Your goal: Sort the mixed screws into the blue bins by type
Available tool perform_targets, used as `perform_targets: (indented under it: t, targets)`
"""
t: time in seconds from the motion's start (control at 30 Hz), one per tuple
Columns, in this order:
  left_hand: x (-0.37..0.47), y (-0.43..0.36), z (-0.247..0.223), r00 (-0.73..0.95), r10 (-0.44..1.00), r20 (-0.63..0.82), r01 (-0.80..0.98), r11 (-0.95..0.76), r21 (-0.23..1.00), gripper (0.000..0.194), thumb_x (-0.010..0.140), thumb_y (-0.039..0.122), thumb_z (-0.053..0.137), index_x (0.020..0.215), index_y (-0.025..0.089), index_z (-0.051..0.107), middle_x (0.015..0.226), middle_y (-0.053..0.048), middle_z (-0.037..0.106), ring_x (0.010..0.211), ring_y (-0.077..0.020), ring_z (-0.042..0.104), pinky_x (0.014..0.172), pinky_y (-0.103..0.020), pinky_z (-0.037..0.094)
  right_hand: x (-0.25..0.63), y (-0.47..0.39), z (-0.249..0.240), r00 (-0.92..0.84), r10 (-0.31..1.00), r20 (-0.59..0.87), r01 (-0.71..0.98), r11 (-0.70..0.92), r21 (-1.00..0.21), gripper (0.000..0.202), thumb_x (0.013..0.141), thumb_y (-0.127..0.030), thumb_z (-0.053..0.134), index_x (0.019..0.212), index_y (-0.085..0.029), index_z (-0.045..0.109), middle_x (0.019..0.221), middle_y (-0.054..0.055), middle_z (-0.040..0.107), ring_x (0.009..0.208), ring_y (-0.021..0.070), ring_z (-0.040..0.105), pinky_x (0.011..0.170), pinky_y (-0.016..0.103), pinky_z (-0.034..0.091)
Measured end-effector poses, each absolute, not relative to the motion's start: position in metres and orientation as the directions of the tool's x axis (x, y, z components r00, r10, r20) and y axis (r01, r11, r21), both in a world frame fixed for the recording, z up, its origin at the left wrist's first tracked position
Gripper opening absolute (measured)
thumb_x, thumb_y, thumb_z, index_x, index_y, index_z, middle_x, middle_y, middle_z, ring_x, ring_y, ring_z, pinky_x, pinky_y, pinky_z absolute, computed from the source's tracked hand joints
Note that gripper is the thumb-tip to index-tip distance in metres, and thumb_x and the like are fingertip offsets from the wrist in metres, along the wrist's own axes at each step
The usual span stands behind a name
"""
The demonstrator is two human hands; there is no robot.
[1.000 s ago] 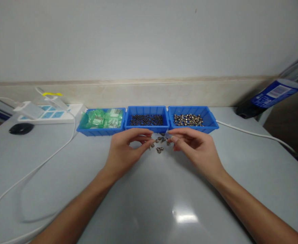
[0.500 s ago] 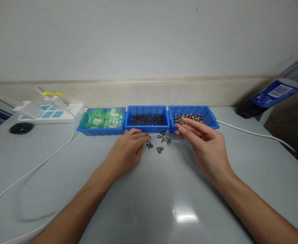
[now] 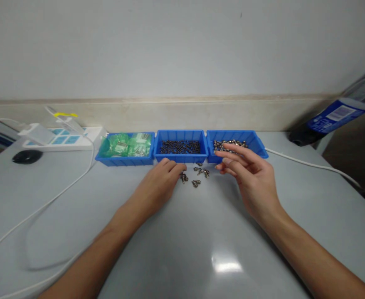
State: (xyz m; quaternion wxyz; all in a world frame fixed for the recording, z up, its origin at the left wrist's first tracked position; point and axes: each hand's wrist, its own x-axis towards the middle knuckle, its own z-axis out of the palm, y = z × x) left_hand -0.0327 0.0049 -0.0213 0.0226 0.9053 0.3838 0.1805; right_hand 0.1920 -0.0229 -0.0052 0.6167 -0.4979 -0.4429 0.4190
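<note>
My left hand (image 3: pixel 162 178) rests on the table in front of the middle box, fingers curled together. Its fingertips reach the small cluster of metal screws (image 3: pixel 184 177); whatever they hold is hidden. My right hand (image 3: pixel 252 176) hovers at the front of the right blue box (image 3: pixel 260 145), with its fingers apart and nothing visible between them. That box contains shiny metal screw-like pieces (image 3: pixel 237 143). Several more small clusters of metal pieces (image 3: pixel 196 183) lie on the table between my hands. The middle blue box (image 3: pixel 181 158) holds dark screws (image 3: pixel 180 146).
The left blue box (image 3: pixel 124 161) holds green plastic packets (image 3: pixel 139 144). Further left are a white power strip (image 3: pixel 90 143) with plugs, a black mouse (image 3: pixel 27 156) and a white cable (image 3: pixel 57 193). A dark drink bottle (image 3: pixel 335 116) leans at the right; a wall stands behind.
My right hand's fingers have spread apart, with the thumb drawn back from the fingertips. My left fingertips have shifted slightly right, onto the nearest metal cluster.
</note>
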Motion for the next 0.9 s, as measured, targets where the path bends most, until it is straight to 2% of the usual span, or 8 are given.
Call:
perform_targets:
  t: [0.13,0.23,0.47,0.57,0.73,0.9]
  targets:
    - [-0.03,0.004,-0.021,0.571,0.724,0.388,0.639,-0.688,0.344,0.017,0.097,0.009,0.049,0.106,0.017,0.059,0.093,-0.004,0.068,0.082,-0.0171,0.065,0.075,-0.029,0.053,0.191,-0.023,-0.004,0.222,0.965,0.139,-0.029,0.149,-0.988,0.021,0.082,-0.024,0.073,0.102,-0.021,0.074,0.091,0.006,0.079,0.066,0.0161,0.071,0.065,0.032,0.059]
    - [-0.028,0.002,-0.017,0.502,0.73,0.463,0.56,-0.683,0.469,0.011,0.093,0.009,0.056,0.098,0.019,0.055,0.085,0.0,0.067,0.074,-0.0135,0.066,0.07,-0.024,0.052,0.19,-0.025,-0.004,0.112,0.983,0.145,0.043,0.141,-0.989,0.017,0.082,-0.025,0.072,0.097,-0.019,0.075,0.084,0.005,0.078,0.065,0.016,0.07,0.066,0.032,0.06]
    - [-0.024,-0.001,-0.013,0.501,0.748,0.435,0.466,-0.656,0.594,0.016,0.09,0.008,0.061,0.091,0.02,0.05,0.081,0.002,0.066,0.071,-0.0113,0.065,0.066,-0.021,0.05,0.187,-0.031,-0.011,-0.141,0.96,0.242,0.313,0.275,-0.909,0.026,0.086,-0.027,0.071,0.111,-0.02,0.075,0.097,0.007,0.076,0.077,0.0176,0.069,0.074,0.033,0.059]
    - [-0.023,-0.001,-0.013,0.516,0.748,0.418,0.441,-0.65,0.619,0.015,0.091,0.011,0.06,0.09,0.02,0.048,0.081,0.001,0.064,0.071,-0.0121,0.064,0.066,-0.022,0.049,0.187,-0.031,-0.013,-0.197,0.947,0.255,0.363,0.312,-0.878,0.022,0.087,-0.029,0.071,0.106,-0.021,0.078,0.095,0.007,0.077,0.077,0.0184,0.069,0.071,0.032,0.059]
    - [-0.023,-0.002,-0.011,0.525,0.752,0.398,0.41,-0.634,0.656,0.016,0.091,0.011,0.058,0.087,0.021,0.045,0.083,0.0,0.064,0.073,-0.0126,0.063,0.068,-0.024,0.049,0.187,-0.029,-0.014,-0.203,0.954,0.22,0.311,0.276,-0.909,0.02,0.085,-0.031,0.073,0.102,-0.021,0.078,0.088,0.006,0.079,0.075,0.0193,0.073,0.071,0.033,0.062]
    - [-0.021,-0.004,-0.007,0.518,0.769,0.375,0.37,-0.596,0.712,0.017,0.091,0.009,0.061,0.089,0.02,0.048,0.084,0.001,0.064,0.076,-0.0121,0.064,0.072,-0.024,0.051,0.185,-0.029,-0.012,-0.222,0.971,0.088,0.153,0.124,-0.98,0.022,0.08,-0.032,0.078,0.099,-0.019,0.078,0.086,0.006,0.08,0.076,0.0196,0.076,0.07,0.03,0.063]
